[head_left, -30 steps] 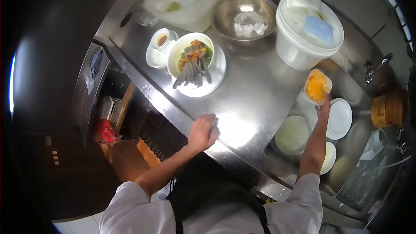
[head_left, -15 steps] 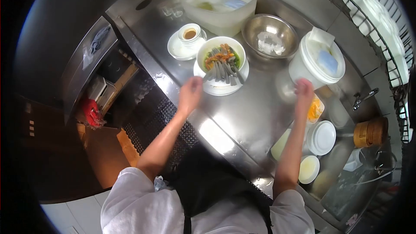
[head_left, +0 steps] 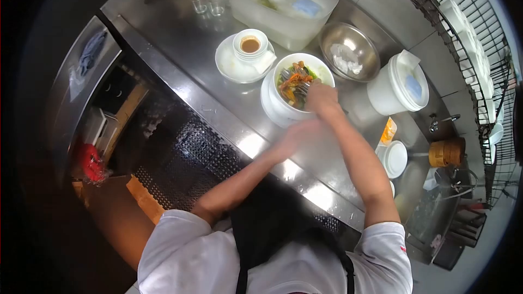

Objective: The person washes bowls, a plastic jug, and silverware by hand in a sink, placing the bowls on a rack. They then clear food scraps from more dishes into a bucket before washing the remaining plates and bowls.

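A white bowl (head_left: 277, 72) holds orange and green food scraps (head_left: 297, 79), with several pieces of metal cutlery (head_left: 306, 88) among them. It stands on a white plate (head_left: 266, 100). My right hand (head_left: 322, 99) reaches over the bowl's near right rim, its fingers closed around the cutlery handles, which it mostly hides. Just below the bowl is my left hand (head_left: 297, 137), smeared by motion, so its fingers cannot be made out. To the left, a small cup of brown liquid (head_left: 250, 44) sits on stacked white dishes (head_left: 231, 67).
Behind the bowl stand a cloudy plastic tub (head_left: 278, 24) and a steel bowl (head_left: 350, 49) with crumpled white tissue. A lidded white bucket (head_left: 389, 90) is at the right, near small containers (head_left: 393, 158), a tap (head_left: 444, 122) and a wire rack (head_left: 482, 71).
My right hand has moved left from beside the bucket onto the cutlery in the bowl. My left hand has left the bowl's left side and dropped to below it. The view has shifted slightly.
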`<state>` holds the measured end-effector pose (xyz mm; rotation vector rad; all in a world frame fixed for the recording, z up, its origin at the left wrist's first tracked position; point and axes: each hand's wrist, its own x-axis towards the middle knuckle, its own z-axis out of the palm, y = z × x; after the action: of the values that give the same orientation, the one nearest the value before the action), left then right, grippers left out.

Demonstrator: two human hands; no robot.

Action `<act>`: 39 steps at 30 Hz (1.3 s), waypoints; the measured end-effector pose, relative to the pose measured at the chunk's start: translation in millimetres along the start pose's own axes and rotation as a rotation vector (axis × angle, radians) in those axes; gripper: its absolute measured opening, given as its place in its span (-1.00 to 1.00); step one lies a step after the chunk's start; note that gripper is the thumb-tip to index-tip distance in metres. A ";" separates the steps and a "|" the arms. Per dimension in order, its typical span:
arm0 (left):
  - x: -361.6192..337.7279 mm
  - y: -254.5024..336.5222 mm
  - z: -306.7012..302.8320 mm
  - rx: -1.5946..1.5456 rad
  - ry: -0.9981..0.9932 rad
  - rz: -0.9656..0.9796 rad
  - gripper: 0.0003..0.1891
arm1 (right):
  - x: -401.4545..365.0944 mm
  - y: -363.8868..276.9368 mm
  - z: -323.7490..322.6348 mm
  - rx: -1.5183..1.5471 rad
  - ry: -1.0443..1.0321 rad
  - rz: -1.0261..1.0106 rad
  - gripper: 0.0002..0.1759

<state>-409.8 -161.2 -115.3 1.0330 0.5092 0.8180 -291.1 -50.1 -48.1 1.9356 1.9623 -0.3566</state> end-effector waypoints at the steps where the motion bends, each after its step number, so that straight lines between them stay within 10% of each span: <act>1: 1.3 -5.0 -9.7 0.029 -0.088 -0.014 -0.61 | 4.2 2.8 2.5 -0.002 0.008 0.024 -0.20; 10: -19.1 39.3 -75.6 0.062 -0.124 -0.144 -0.67 | -24.5 40.1 -34.8 1.209 -0.443 0.080 -0.87; 17: -6.1 59.9 -80.4 -0.085 -0.126 -0.252 -0.64 | -84.6 8.2 -2.4 2.110 -0.238 0.107 -0.81; 26: 22.9 58.8 -40.5 -0.487 -0.169 -0.380 -0.70 | -102.3 -13.8 16.9 1.917 -0.033 -0.040 -0.80; 33: 49.4 53.3 -10.2 -0.700 0.110 -0.436 -0.67 | -107.3 -29.2 11.8 0.637 0.399 -0.004 -0.57; 39: 51.0 59.0 3.2 -0.533 0.161 -0.453 -0.66 | -126.8 -27.3 11.2 0.766 0.415 0.013 -0.44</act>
<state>-397.1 -106.7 -60.9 0.3404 0.5920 0.5821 -318.0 -170.6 -6.5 2.6575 2.2771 -0.8639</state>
